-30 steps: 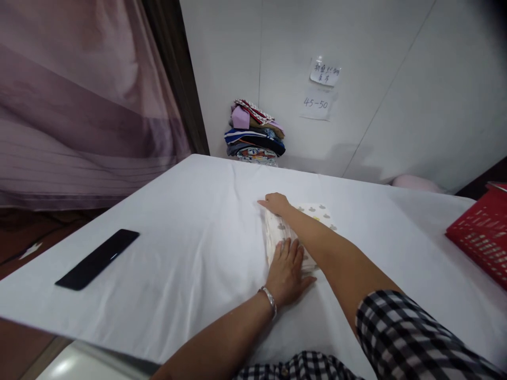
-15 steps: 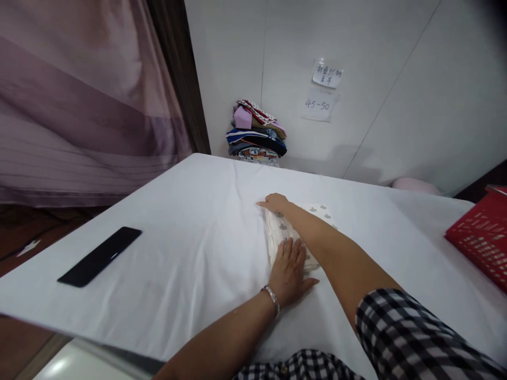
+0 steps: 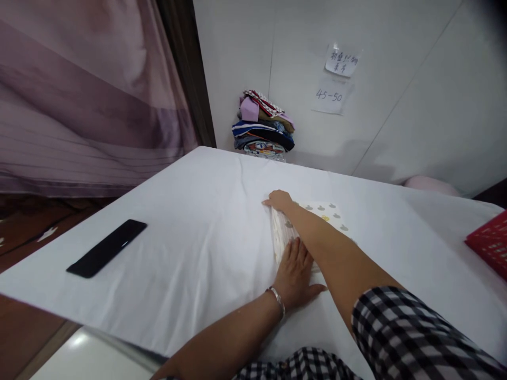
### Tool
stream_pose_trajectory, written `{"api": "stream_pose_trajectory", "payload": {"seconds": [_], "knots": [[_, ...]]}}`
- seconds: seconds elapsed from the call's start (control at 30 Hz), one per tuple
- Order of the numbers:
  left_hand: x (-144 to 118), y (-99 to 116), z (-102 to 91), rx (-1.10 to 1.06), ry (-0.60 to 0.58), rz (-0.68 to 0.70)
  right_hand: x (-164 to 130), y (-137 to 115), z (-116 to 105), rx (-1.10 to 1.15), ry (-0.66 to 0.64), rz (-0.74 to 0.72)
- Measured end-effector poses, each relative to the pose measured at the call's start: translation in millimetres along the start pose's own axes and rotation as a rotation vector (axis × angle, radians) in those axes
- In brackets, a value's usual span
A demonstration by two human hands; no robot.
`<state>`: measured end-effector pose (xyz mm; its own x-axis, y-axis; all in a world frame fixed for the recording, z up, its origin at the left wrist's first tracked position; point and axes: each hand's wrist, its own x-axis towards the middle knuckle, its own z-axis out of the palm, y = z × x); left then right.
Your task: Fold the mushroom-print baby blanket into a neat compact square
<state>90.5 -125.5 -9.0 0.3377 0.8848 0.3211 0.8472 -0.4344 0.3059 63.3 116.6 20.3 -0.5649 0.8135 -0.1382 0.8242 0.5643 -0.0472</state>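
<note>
A folded white cloth (image 3: 328, 210), printed with small grey shapes and a yellow one, lies on the white-covered table under my hands. My left hand (image 3: 295, 272), with a silver bracelet at the wrist, rests flat on its near left part, fingers together and thumb out to the right. Crossing from the right, my right hand (image 3: 280, 200) has its fingers curled over the far left corner of the cloth. Layered, pleated edges show between the two hands. My right forearm hides the middle of the cloth.
A black phone-like slab (image 3: 106, 248) lies on the table (image 3: 190, 211) at the left. A red perforated basket (image 3: 491, 243) stands at the right edge. Folded clothes (image 3: 263, 126) are stacked by the wall, beneath paper notes (image 3: 330, 96). A pinkish curtain (image 3: 79, 95) hangs at left.
My view has turned slightly, so the scene sits differently in the frame. Both hands stay at the same parts of the cloth, and more of its printed right side shows.
</note>
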Motion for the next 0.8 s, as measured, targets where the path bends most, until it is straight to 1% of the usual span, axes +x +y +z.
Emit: {"api": "stream_pose_trajectory", "payload": {"seconds": [0.2,0.27,0.33,0.43,0.53,0.6,0.67,0.73,0.8], "knots": [[0.7,-1.5,3.4,0.009,0.025,-0.005,-17.0,-3.8,-8.9,0.003,0.066,-0.021],[1.2,-2.7,5.4,0.011,0.033,-0.002,-27.1,-0.5,-13.4,0.032,0.115,-0.014],[1.6,-3.9,7.1,0.020,0.034,0.002,-39.9,8.9,-16.3,0.101,0.180,0.001],[1.7,-5.1,8.2,0.031,0.031,0.001,-66.6,35.3,-15.3,0.212,0.268,0.065],[1.9,-6.0,7.7,0.037,0.023,0.000,-103.7,71.9,-6.5,0.229,0.346,0.176],[2.3,-6.5,7.0,0.043,0.027,0.008,-132.8,96.8,3.0,0.224,0.392,0.236],[2.8,-7.0,6.3,0.056,0.038,0.015,-163.4,118.2,14.5,0.279,0.442,0.309],[3.4,-7.6,5.8,0.074,0.052,0.021,-193.4,133.2,27.0,0.360,0.474,0.395],[4.1,-8.3,5.4,0.092,0.067,0.034,-221.2,140.5,39.5,0.443,0.478,0.467]]}}
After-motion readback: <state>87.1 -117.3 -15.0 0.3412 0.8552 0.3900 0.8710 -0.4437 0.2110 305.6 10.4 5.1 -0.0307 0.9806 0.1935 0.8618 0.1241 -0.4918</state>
